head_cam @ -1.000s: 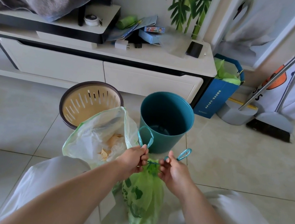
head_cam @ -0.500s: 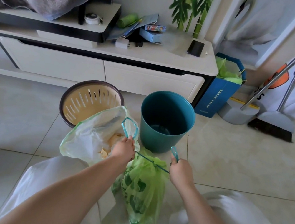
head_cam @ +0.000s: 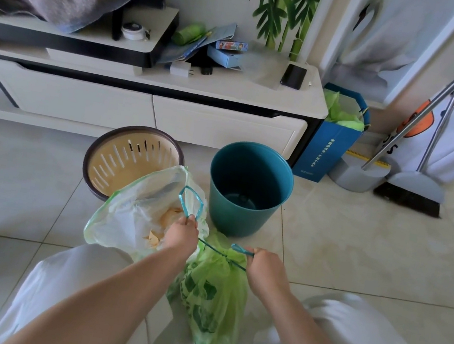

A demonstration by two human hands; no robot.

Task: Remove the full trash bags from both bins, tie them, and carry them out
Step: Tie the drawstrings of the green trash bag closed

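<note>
A green printed trash bag [head_cam: 209,304] hangs between my knees, its neck cinched by a teal drawstring [head_cam: 218,253] stretched taut between my hands. My left hand [head_cam: 180,234] grips one end, whose loop stands up above my fist. My right hand [head_cam: 264,263] grips the other end, a short loop poking out to the left. Behind my left hand a second, pale green bag [head_cam: 134,213] lies open on the floor with scraps inside. Beyond them stand a beige slotted bin [head_cam: 131,162] and a teal bin [head_cam: 250,187], both without liners.
A white TV cabinet [head_cam: 140,109] runs along the wall behind the bins. A blue paper bag [head_cam: 329,147] with green stuffing stands at its right end. A broom and dustpan [head_cam: 409,190] lean at the far right. My white-trousered knees [head_cam: 55,293] frame the bag.
My hands, first close together over the bag's neck, have pulled apart sideways. The drawstring went taut between them and the bag's neck drew tight.
</note>
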